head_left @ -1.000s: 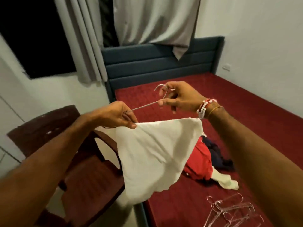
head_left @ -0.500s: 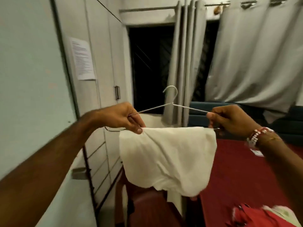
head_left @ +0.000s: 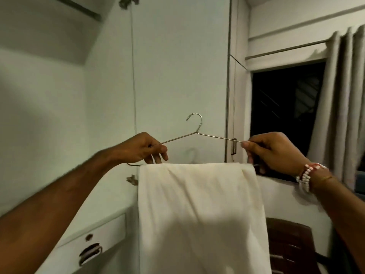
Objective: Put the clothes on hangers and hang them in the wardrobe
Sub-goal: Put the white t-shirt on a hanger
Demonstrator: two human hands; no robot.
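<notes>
Item: wire hanger (head_left: 197,133), white cloth (head_left: 199,204) draped over its lower bar. Held before the wardrobe (head_left: 59,135), below its rail (head_left: 77,7). The left hand (head_left: 142,149) and right hand (head_left: 274,153) pinch the hanger's ends. Just swung round to face the wardrobe (dressing seems finished); hooking remains.

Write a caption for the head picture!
Left hand and right hand hold a hanger, white cloth draped over its bar.
</notes>
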